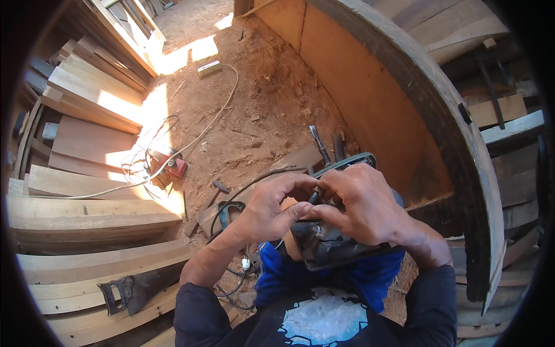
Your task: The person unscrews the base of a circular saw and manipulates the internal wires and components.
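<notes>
In front of my chest both hands meet. My left hand (274, 205) is closed, with thumb and fingers pinched around one end of a small dark cylindrical piece (315, 195). Its other side is pressed by the curled fingers of my right hand (364, 202), which hide much of it. Directly under the hands, over my blue trousers (277, 274), sits a black case (318, 254) whose contents are mostly covered. A teal rim (361, 157) shows just beyond my right hand. Past that, a chisel (319, 143) points away from me.
A hammer (219, 187) and a teal power tool (231, 209) lie left of my hands. Farther left are a red power tool (172, 166), stacked boards (92, 214) and a handsaw (133, 289). A cable (202, 134) crosses the sawdust-covered floor. A large curved wooden panel (370, 87) stands at right.
</notes>
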`<state>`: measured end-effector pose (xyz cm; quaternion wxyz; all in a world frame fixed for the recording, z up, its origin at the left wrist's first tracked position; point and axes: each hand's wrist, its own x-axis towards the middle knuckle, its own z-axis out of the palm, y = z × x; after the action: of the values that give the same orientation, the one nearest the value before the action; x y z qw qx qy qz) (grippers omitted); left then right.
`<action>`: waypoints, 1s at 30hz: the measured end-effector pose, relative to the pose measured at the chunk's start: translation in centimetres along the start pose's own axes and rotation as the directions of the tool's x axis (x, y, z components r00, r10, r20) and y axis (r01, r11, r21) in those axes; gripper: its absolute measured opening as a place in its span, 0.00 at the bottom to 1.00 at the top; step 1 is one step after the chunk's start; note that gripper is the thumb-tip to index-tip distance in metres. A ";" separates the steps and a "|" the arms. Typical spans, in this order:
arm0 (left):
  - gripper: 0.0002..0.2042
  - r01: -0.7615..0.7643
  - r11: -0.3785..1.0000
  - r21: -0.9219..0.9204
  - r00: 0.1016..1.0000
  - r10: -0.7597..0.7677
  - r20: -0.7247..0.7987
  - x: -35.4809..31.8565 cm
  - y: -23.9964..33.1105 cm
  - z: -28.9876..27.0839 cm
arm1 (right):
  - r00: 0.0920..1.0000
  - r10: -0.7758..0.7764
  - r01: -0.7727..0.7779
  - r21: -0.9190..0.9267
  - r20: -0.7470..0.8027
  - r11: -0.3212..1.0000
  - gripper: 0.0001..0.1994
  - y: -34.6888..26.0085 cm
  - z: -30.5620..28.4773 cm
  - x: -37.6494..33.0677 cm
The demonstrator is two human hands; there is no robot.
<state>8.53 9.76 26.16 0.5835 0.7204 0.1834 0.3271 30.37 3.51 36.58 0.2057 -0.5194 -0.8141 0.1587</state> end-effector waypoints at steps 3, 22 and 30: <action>0.20 0.028 0.994 -0.101 0.999 -0.030 -0.022 -0.3 -0.4 0.6 | 0.998 -0.042 0.043 0.022 -0.051 0.999 0.17 0.2 0.5 -0.2; 0.23 -0.034 0.990 0.136 0.999 0.037 -0.019 -0.2 2.0 0.0 | 0.977 0.123 -0.163 0.244 0.172 0.956 0.09 0.3 -1.8 0.0; 0.17 -0.205 0.862 0.463 0.913 0.339 -0.226 -1.1 0.1 3.0 | 0.979 0.066 -0.099 0.166 0.191 0.981 0.10 1.5 -2.4 1.1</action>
<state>9.82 6.83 25.69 0.3227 0.7915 0.2326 0.4639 32.31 5.23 38.09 0.1672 -0.5159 -0.7903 0.2851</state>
